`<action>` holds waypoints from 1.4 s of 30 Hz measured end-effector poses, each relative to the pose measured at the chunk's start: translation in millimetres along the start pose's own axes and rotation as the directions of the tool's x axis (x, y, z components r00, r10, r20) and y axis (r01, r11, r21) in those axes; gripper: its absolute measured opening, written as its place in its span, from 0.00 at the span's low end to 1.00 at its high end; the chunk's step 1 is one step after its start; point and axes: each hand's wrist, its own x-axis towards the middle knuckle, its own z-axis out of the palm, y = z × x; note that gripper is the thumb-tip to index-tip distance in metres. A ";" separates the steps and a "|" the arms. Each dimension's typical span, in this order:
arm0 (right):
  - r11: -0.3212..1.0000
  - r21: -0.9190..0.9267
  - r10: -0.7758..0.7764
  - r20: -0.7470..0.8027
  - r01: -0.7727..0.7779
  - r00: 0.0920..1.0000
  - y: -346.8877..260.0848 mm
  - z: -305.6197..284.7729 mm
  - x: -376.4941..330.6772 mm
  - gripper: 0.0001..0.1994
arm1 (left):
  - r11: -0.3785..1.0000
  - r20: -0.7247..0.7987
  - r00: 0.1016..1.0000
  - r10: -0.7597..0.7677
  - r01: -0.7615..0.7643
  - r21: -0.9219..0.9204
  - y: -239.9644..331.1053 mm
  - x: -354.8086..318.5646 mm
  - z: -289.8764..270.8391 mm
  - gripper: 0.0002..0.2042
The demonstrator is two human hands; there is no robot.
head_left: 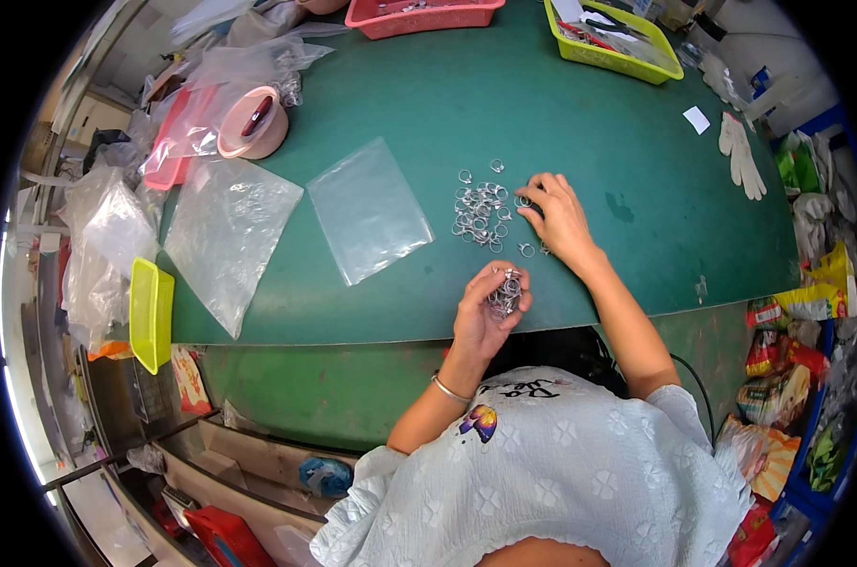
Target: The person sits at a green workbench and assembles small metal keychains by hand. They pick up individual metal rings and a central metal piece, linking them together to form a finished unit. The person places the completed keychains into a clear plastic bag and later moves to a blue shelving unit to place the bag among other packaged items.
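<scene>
— Rings! Little silver metal rings (480, 210) lie in a loose heap on the green surface (579, 123). Do you see them?

— Yes. Where are the hands?

— The right hand (558, 217) lies flat on the surface, just beside the heap. Its fingertips (532, 185) touch a ring or two at the edge. It is not closed around anything.

— And the other one?

— The left hand (485, 317) is curled up near the front edge of the surface. It holds a small bunch of rings (507, 291) tight in its fingers.

— So how much is done?

— I think only a part. Some rings are picked up in the bunch, but many more lie in the heap.

— What else is there?

— Two clear plastic bags. The small bag (369, 210) lies flat and looks empty. The big bag (228, 236) lies to its left. A pink bowl (251, 123) sits farther back, and a white glove (740, 156) lies on the right.
</scene>
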 end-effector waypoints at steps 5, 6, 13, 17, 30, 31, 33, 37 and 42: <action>0.999 -0.021 -0.030 -0.049 0.029 0.998 10.2 3.3 -5.5 0.05 | 0.997 -0.021 0.999 0.029 -0.027 0.065 8.6 3.2 -1.7 0.11; 0.999 -0.009 -0.040 -0.072 0.040 0.997 11.8 0.9 -3.2 0.05 | 0.999 -0.046 0.999 -0.020 0.022 0.032 14.1 7.8 -3.1 0.11; 0.461 0.797 0.389 0.214 -0.390 0.896 2.8 -27.0 31.1 0.06 | 0.972 -0.016 0.999 -0.042 0.045 0.231 53.2 72.5 22.5 0.10; 0.115 0.897 0.375 0.358 -0.426 0.855 3.2 -26.7 49.3 0.08 | 0.960 0.032 0.999 0.031 -0.039 0.279 65.2 111.0 24.4 0.11; 0.287 0.851 0.342 0.337 -0.439 0.877 15.6 1.4 48.8 0.05 | 0.807 -0.032 0.998 0.054 -0.025 0.590 61.0 123.8 4.2 0.09; 0.296 0.850 0.330 0.338 -0.436 0.882 15.6 0.6 48.2 0.05 | 0.799 -0.043 0.998 0.056 -0.019 0.601 61.2 123.3 5.4 0.09; 0.412 0.785 0.310 0.355 -0.462 0.882 18.2 -5.4 48.7 0.06 | 0.859 -0.029 0.999 0.027 -0.008 0.513 65.1 121.4 5.0 0.07; 0.822 0.399 0.207 0.458 -0.407 0.865 28.9 -31.7 49.6 0.11 | 0.964 0.063 0.998 -0.004 -0.013 0.265 75.4 119.5 0.3 0.06; 0.977 0.159 0.057 0.445 -0.142 0.894 37.0 -29.6 40.3 0.11 | 0.974 0.104 0.995 -0.003 -0.020 0.225 76.4 122.0 1.0 0.13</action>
